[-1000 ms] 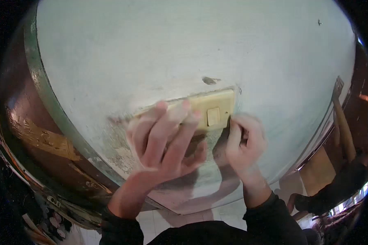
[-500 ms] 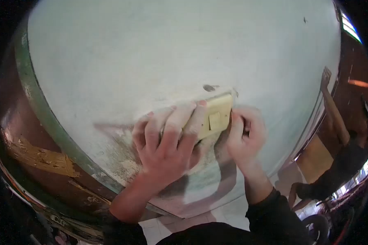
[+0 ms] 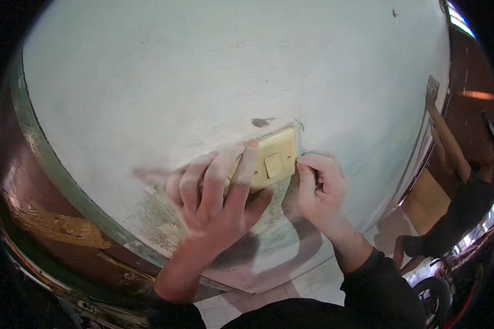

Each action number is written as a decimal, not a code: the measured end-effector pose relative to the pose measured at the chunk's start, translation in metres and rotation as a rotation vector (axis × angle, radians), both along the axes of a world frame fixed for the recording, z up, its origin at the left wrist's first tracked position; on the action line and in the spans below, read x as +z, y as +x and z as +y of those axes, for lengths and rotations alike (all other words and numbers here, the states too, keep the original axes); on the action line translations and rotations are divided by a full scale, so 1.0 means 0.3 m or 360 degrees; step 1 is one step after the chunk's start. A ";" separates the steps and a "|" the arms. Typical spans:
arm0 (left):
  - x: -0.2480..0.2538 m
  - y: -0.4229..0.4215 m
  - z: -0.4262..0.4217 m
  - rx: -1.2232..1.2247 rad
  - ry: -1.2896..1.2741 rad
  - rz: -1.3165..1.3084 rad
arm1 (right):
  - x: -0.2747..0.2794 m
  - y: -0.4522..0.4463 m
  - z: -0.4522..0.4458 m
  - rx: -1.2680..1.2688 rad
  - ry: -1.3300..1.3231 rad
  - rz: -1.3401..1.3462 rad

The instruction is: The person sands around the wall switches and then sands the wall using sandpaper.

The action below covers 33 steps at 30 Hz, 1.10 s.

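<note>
A cream switch plate with a rocker switch and small screw holes lies tilted against the pale wall. Across its left part my left hand is wrapped, fingertips at the top edge and thumb under the bottom edge, covering much of the plate. At the plate's right edge my right hand has thumb and forefinger pinched together with the other fingers curled. Whether anything small sits in that pinch is hidden. Just above the plate is a dark chipped spot, and rough, worn plaster shows below left.
At the right, another person in dark clothes has an arm raised, hand against the wall's edge. A wheel is at the lower right. Brown panelling with a tan patch stands at the left, and pale floor tiles lie below.
My left fingers, raised and blurred earlier, now rest over the plate's left part. The right pinch stays at the plate's right edge. The whole view has shifted, bringing the wheel into sight.
</note>
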<state>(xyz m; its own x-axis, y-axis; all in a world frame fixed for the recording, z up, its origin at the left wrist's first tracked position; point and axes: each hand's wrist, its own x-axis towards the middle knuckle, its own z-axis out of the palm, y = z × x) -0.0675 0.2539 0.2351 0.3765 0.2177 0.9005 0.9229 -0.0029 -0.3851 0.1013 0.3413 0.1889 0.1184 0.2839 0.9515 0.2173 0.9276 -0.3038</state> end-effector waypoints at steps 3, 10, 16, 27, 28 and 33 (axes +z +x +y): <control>0.000 -0.004 0.005 -0.0014 0.0004 0.0006 | 0.041 0.000 0.002 0.0025 -0.0002 0.0013; 0.000 0.012 0.008 -0.0017 0.0032 -0.0040 | 0.038 0.011 0.015 0.0000 0.0101 -0.0032; 0.006 0.012 0.006 0.0014 0.0013 0.0043 | 0.034 0.025 0.011 0.0036 0.0107 -0.0048; -0.002 0.006 0.001 0.0053 0.0030 0.0031 | 0.034 0.024 0.025 -0.0025 0.0232 -0.0122; -0.001 0.011 0.004 0.0082 0.0025 0.0056 | 0.044 0.027 0.030 -0.0032 0.0263 -0.0140; -0.003 0.013 0.015 0.0014 0.0062 0.0034 | 0.075 0.030 0.025 -0.0039 0.0204 -0.0134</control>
